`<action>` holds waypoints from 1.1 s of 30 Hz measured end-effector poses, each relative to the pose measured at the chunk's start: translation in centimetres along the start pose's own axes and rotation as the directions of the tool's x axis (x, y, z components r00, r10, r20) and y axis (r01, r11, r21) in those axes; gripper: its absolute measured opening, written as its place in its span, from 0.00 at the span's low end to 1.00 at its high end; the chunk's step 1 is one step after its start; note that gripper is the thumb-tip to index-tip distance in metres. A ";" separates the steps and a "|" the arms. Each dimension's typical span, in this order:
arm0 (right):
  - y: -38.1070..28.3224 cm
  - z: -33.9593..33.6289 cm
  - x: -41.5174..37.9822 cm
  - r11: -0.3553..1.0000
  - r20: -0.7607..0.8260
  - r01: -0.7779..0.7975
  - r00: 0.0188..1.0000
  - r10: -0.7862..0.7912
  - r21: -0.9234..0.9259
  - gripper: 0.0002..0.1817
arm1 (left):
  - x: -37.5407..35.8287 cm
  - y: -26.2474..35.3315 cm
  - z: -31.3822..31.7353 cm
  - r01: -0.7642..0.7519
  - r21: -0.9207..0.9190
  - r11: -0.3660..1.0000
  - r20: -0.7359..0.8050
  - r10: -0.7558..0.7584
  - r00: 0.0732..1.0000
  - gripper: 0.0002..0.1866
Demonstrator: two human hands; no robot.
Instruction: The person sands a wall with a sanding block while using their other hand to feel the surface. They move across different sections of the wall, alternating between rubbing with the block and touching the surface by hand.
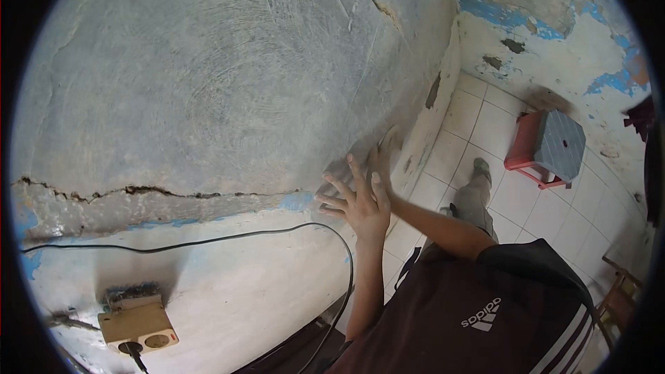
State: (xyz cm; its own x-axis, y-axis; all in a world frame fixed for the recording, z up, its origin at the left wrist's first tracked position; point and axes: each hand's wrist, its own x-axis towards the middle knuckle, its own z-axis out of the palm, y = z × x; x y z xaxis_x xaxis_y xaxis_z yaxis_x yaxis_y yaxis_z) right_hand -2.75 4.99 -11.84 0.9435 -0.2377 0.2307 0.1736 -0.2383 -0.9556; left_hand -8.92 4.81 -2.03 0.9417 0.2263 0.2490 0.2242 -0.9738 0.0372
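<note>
Rough grey plaster wall [228, 76] fills most of the view, with a long horizontal crack [138, 192] and flaking blue-white paint below it. Your left hand [357, 201] is flat on the wall, fingers spread wide, holding nothing. Your right hand [383, 156] sits just above and beside it, also against the wall, fingers extended as far as I can tell; it's partly hidden behind the left one, so no clear read on what, if anything, is under it. Progress, judging from the surface: upper wall looks skimmed and swirled with trowel marks, grey coat reaches down to the crack; the strip under the crack is still old paint, so that part looks undone. The patch under your hands sits on the boundary near the corner. Around you: black cable [208, 239] runs along the lower wall and loops down past your left forearm, close enough to snag. Beige socket block [138, 325] is mounted low on the wall, with a plug in it. On the white tiled floor [485, 125], red stool [547, 145] with a grey top stands well apart, by the far wall. Wooden frame at right edge, unclear what.
</note>
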 end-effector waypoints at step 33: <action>6.2 -3.0 13.8 0.997 -0.126 -0.029 0.992 0.020 -0.066 0.39 | 6.2 8.3 -0.5 -0.105 -0.147 0.984 -0.121 0.088 0.989 0.30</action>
State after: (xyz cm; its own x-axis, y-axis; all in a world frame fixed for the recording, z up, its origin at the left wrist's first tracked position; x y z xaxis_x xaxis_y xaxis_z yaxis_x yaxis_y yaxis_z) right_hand 10.53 -2.59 -14.00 0.9038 -0.3592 0.2327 0.1273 -0.2933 -0.9475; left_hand -1.33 -1.87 0.27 0.9203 0.1360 0.3668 0.0848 -0.9847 0.1523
